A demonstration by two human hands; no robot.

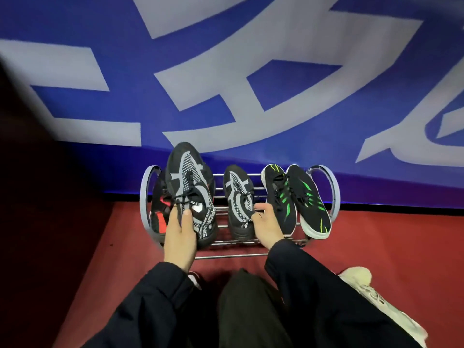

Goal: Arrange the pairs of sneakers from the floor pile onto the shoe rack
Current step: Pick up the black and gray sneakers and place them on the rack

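Note:
A low metal shoe rack [233,256] with round end hoops stands against the blue wall. My left hand [179,237] grips a black-and-grey knit sneaker [189,187] by its heel, held raised over the rack's left part. Its matching sneaker [238,197] lies on the rack's middle bars, and my right hand [267,226] holds its heel opening. A pair of black sneakers with green stripes [296,197] rests on the right end. A black-and-red sneaker [158,209] sits at the left end, mostly hidden behind the raised shoe.
A blue banner with large pale characters [226,84] covers the wall behind the rack. The floor is red carpet [389,242]. A white sneaker [371,297] lies on the floor at my right. Another shoe's tip [195,278] peeks out below my left sleeve.

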